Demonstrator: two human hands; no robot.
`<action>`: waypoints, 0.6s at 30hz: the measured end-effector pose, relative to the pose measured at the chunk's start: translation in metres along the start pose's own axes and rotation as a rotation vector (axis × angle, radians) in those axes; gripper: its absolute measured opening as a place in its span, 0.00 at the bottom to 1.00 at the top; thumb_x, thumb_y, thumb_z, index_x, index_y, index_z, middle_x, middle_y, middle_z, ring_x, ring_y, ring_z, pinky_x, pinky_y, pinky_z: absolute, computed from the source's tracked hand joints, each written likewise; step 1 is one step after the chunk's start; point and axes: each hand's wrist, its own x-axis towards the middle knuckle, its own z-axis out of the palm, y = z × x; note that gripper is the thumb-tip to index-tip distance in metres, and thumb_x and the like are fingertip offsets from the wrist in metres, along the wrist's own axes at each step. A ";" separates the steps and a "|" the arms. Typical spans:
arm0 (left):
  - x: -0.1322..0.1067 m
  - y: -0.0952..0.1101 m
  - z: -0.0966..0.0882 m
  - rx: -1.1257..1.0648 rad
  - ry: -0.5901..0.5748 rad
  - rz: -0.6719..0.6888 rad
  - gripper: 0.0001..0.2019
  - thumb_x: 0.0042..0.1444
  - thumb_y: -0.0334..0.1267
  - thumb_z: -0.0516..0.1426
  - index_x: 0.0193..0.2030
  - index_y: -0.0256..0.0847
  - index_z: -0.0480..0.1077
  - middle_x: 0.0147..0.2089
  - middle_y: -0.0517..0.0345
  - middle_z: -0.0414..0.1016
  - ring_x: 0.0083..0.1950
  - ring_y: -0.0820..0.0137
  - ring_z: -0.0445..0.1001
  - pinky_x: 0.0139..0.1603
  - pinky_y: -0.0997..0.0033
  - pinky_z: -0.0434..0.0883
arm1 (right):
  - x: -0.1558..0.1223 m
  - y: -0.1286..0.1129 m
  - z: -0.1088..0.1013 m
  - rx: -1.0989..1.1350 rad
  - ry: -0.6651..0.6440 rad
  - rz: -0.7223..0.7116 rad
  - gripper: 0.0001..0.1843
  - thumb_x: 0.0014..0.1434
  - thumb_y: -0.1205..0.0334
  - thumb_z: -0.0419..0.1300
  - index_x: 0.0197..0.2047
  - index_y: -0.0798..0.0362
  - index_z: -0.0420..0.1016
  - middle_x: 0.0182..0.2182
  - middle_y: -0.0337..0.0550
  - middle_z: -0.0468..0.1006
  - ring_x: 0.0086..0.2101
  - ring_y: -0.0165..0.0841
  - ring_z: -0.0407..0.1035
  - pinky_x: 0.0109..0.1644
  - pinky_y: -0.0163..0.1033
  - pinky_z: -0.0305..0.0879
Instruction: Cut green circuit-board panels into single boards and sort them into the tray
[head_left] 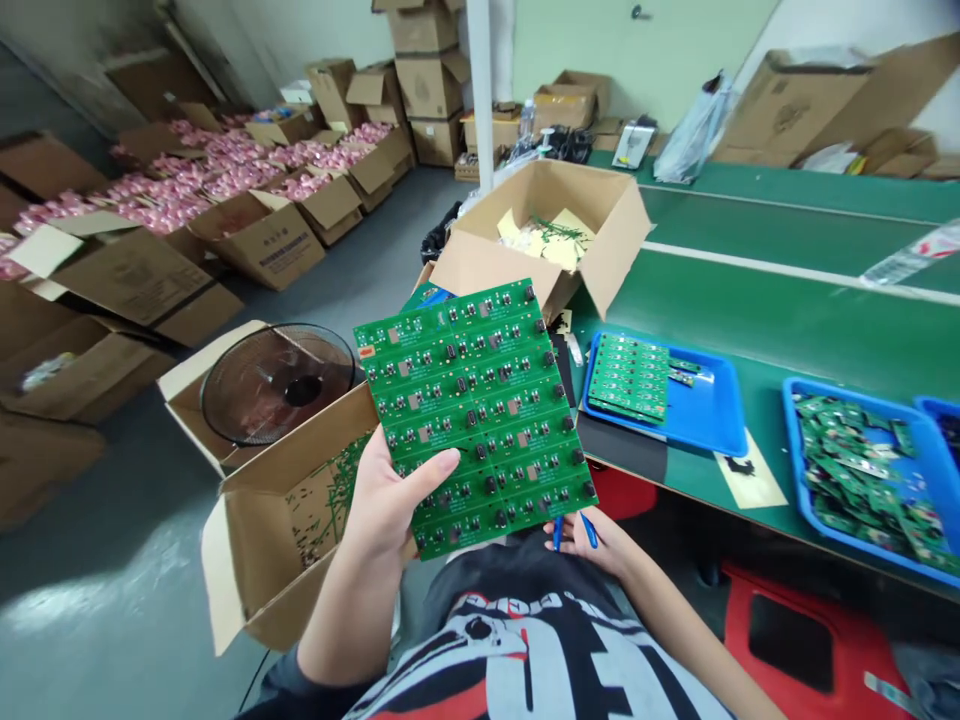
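Observation:
A large green circuit board panel with rows of small black components is tilted up in front of my body. My left hand is closed on its lower left edge, with the thumb lying over the face. Below the panel's lower right corner, my right hand is closed around a tool with two blue handles. The working end of that tool is hidden, so its exact kind cannot be made out. More green panels lie stacked in a blue tray on the bench.
A second blue tray holds many small separated boards. On the green bench stands an open carton with scraps. A carton of green strips and a fan are at left. Red stools stand under the bench.

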 end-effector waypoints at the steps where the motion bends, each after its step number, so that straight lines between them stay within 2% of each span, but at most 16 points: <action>1: -0.006 0.001 0.008 0.001 0.005 -0.009 0.21 0.35 0.33 0.65 0.39 0.38 0.68 0.37 0.52 0.77 0.38 0.59 0.76 0.38 0.62 0.74 | -0.006 0.002 -0.007 0.019 -0.001 -0.014 0.12 0.52 0.54 0.56 0.36 0.52 0.68 0.29 0.43 0.74 0.30 0.33 0.70 0.40 0.44 0.67; 5: -0.022 0.003 0.040 0.001 0.002 -0.012 0.24 0.33 0.33 0.65 0.41 0.38 0.68 0.36 0.54 0.77 0.37 0.60 0.76 0.36 0.64 0.74 | -0.029 0.009 -0.034 0.109 -0.016 -0.089 0.12 0.53 0.56 0.55 0.39 0.53 0.67 0.29 0.43 0.74 0.31 0.33 0.71 0.41 0.44 0.67; 9: -0.021 0.003 0.063 0.032 -0.086 -0.036 0.28 0.32 0.34 0.66 0.45 0.39 0.67 0.36 0.53 0.77 0.36 0.59 0.76 0.35 0.63 0.74 | -0.043 0.009 -0.050 0.234 0.050 -0.150 0.11 0.52 0.57 0.56 0.38 0.54 0.68 0.31 0.44 0.75 0.31 0.32 0.71 0.41 0.43 0.66; 13: -0.005 0.000 0.082 0.081 -0.149 -0.013 0.30 0.32 0.36 0.66 0.47 0.40 0.65 0.38 0.53 0.77 0.38 0.58 0.75 0.37 0.62 0.74 | -0.045 -0.001 -0.057 0.352 0.128 -0.221 0.10 0.51 0.58 0.58 0.35 0.54 0.68 0.30 0.44 0.76 0.30 0.33 0.71 0.40 0.43 0.67; 18: 0.028 -0.007 0.105 0.117 -0.215 0.022 0.32 0.34 0.36 0.65 0.51 0.44 0.63 0.41 0.56 0.75 0.44 0.58 0.74 0.42 0.62 0.73 | -0.036 -0.027 -0.066 0.456 0.266 -0.319 0.06 0.51 0.60 0.57 0.32 0.53 0.68 0.25 0.41 0.75 0.28 0.33 0.71 0.38 0.42 0.67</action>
